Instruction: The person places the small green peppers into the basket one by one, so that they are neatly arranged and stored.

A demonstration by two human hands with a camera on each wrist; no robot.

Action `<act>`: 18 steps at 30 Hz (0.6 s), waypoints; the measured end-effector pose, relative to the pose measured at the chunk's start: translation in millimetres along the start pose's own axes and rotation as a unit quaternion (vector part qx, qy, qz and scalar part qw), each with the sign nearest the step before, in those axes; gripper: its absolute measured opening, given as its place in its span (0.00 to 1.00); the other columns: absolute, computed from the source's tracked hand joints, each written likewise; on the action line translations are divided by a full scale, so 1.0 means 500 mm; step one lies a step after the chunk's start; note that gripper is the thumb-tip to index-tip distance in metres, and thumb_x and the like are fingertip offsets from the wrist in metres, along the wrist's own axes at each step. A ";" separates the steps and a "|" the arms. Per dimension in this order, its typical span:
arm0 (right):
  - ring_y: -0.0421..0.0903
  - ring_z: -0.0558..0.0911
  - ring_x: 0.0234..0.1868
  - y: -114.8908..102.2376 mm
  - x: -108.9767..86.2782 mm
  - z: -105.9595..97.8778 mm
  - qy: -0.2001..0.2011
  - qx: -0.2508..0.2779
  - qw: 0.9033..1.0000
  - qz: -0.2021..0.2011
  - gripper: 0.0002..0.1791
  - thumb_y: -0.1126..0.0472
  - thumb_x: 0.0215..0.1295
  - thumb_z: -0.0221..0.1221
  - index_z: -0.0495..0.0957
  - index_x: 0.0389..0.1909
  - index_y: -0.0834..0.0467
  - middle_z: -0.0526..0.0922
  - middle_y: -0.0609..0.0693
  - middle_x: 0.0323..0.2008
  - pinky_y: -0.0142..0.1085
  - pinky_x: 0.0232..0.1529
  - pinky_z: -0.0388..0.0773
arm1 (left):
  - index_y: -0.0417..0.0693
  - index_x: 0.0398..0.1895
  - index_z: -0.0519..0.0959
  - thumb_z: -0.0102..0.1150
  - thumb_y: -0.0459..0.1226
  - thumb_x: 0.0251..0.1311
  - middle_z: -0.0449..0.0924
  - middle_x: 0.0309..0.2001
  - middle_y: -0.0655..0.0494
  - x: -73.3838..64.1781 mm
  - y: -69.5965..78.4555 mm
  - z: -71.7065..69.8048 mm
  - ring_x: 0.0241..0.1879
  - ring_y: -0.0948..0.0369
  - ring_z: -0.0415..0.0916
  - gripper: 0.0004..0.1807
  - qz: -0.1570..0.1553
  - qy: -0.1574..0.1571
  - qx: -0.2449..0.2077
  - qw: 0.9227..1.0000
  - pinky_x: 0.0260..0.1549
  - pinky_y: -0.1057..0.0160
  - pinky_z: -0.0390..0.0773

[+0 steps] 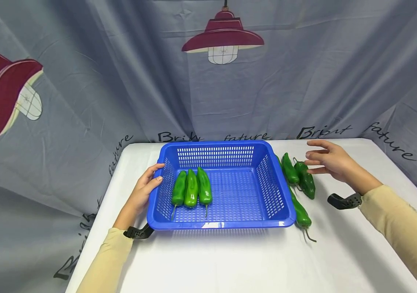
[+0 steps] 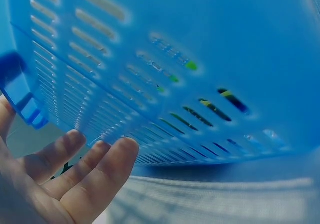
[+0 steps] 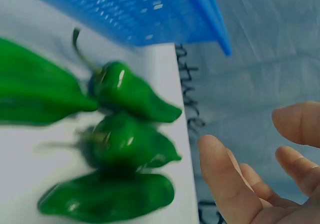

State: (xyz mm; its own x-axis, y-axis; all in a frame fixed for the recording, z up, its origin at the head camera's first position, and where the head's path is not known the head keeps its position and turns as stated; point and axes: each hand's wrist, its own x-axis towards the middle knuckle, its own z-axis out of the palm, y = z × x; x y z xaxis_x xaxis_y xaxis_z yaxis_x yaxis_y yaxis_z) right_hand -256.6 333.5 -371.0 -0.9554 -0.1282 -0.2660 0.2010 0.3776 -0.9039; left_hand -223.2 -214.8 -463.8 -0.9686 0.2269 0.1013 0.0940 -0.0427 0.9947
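Note:
A blue plastic basket (image 1: 219,224) sits on the table with three green peppers (image 1: 192,188) side by side in its left half. My left hand (image 1: 147,185) grips the basket's left rim, thumb and a finger over the edge. In the left wrist view, other fingers (image 2: 102,176) lie close under the perforated wall. Right of the basket, my right hand (image 1: 327,160) hovers with fingers spread and holds nothing. Beside it are a dark green pepper (image 1: 306,180) and a smaller pepper (image 1: 290,169). A long pepper (image 1: 301,212) lies nearer me, partly hidden by the basket.
The white table (image 1: 208,260) meets a grey curtain (image 1: 150,81) printed with red lamps at the back and sides. In the right wrist view, several green peppers (image 3: 125,144) lie close together beside the basket, near the table's edge.

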 end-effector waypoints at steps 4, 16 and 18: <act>0.31 0.85 0.41 0.031 -0.013 -0.020 0.003 0.013 1.000 0.006 0.25 0.60 0.77 0.54 0.59 0.69 0.48 0.75 0.32 0.43 0.37 0.46 0.89 | 0.68 0.62 0.72 0.45 0.33 0.74 0.54 0.75 0.32 -0.001 -0.001 0.000 0.55 0.66 0.75 0.22 -0.001 0.001 0.000 1.000 0.47 0.65 0.86; 0.31 0.86 0.40 0.084 -0.027 -0.037 -0.002 0.039 0.999 0.020 0.16 0.61 0.76 0.55 0.64 0.52 0.36 0.79 0.26 0.38 0.36 0.43 0.89 | 0.67 0.63 0.71 0.44 0.33 0.74 0.55 0.74 0.32 -0.002 0.002 0.001 0.54 0.66 0.76 0.21 -0.002 0.001 -0.001 1.000 0.47 0.66 0.86; 0.31 0.86 0.40 0.089 -0.028 -0.037 -0.001 0.038 0.999 0.020 0.16 0.61 0.76 0.55 0.64 0.52 0.36 0.79 0.26 0.38 0.36 0.42 0.89 | 0.67 0.63 0.71 0.44 0.33 0.74 0.54 0.75 0.33 -0.003 0.001 0.001 0.55 0.67 0.75 0.21 -0.002 0.002 0.000 1.000 0.47 0.66 0.86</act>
State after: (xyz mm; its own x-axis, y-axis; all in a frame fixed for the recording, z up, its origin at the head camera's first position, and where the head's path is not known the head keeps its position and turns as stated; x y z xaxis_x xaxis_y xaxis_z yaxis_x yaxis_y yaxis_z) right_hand -238.3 369.3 -401.2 -0.9458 -0.1170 -0.3029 0.2544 0.3125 -0.9152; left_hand -221.7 -214.5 -463.3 -0.9701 0.2222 0.0971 0.0902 -0.0410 0.9951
